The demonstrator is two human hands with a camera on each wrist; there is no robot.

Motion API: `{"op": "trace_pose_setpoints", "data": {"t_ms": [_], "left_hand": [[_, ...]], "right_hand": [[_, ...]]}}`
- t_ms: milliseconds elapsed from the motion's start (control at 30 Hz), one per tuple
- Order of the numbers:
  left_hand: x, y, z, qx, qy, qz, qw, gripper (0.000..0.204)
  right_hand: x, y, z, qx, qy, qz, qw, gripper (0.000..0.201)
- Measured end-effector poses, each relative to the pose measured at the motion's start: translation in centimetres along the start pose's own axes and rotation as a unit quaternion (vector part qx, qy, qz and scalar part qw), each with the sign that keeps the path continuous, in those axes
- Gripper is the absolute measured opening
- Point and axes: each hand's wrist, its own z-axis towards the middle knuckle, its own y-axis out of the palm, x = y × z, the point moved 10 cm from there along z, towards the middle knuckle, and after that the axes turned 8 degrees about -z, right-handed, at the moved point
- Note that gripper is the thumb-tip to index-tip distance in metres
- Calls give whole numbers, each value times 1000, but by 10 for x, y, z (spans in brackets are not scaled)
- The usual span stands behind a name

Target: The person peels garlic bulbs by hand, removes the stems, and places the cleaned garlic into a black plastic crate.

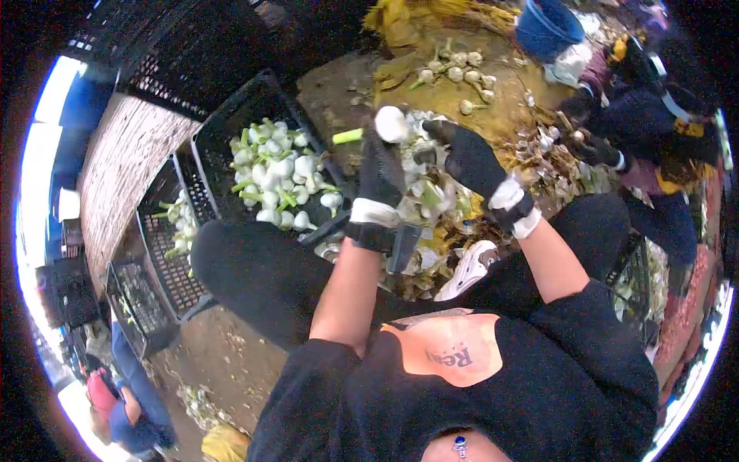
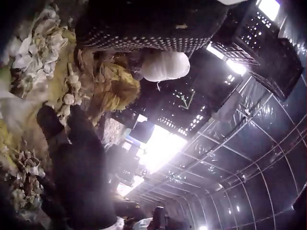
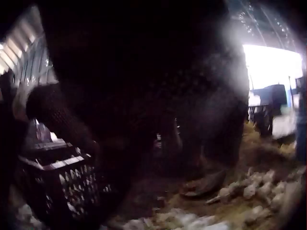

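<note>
In the head view my left hand (image 1: pixel 381 173), in a black glove, grips a white garlic bulb (image 1: pixel 392 125). A cut green stem (image 1: pixel 348 136) sticks out on the other side of this hand. The left wrist view shows the bulb (image 2: pixel 165 66) pale and smooth beside the dark glove. My right hand (image 1: pixel 471 160), also gloved in black, is held to the right of the bulb, apart from it. Its thumb and fingers (image 2: pixel 79 124) are spread, with nothing visible between them. The right wrist view is mostly dark.
A black crate (image 1: pixel 204 158) of trimmed garlic (image 1: pixel 277 169) stands at left, with more crates beyond. Untrimmed bulbs (image 1: pixel 458 69) lie on yellow sacking ahead. Peelings (image 1: pixel 439 192) cover the ground between my legs. A blue bucket (image 1: pixel 548 31) and another person (image 1: pixel 647 115) are at right.
</note>
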Motion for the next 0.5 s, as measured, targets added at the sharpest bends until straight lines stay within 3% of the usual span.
{"op": "trace_pose_setpoints", "data": {"t_ms": [33, 67, 100, 133, 167, 233, 267, 300, 333, 367, 433, 500], "left_hand": [[0, 5, -3, -9, -43, 16, 999, 47], [-2, 8, -3, -13, -72, 39, 997, 45], [-7, 4, -6, -10, -120, 64, 991, 44], [-12, 1, -10, -9, -168, 89, 982, 44], [-5, -6, -8, 17, -71, 108, 991, 44], [11, -20, -16, 83, 123, 174, 973, 44], [-12, -32, -6, 89, 35, 36, 995, 41], [-30, -46, 1, 84, 10, -93, 992, 39], [-50, -59, 7, 86, -14, -231, 969, 37], [-70, -72, 12, 96, -38, -354, 930, 35], [-22, -93, 6, 148, -32, -411, 899, 32], [-10, -132, 5, 194, -32, -386, 901, 32]], "right_hand": [[-5, 7, 8, -39, 41, 112, 992, 35], [-16, 1, 12, -9, 64, 64, 996, 30], [-31, -16, 11, 84, 37, 7, 996, 26], [-32, -8, 9, 71, 42, 69, 994, 23], [-28, -1, 8, 58, 52, 126, 989, 20], [-13, 19, 8, 49, 87, 117, 988, 12], [-9, 25, 10, 38, 84, 70, 993, 11], [0, 32, 10, 28, 83, 20, 996, 11], [22, 64, 8, -72, 94, 8, 993, 14], [30, 80, 3, -95, 42, 48, 993, 16], [60, 118, -6, -130, 21, -60, 990, 20], [91, 134, -12, -223, 94, -15, 970, 22]]}}
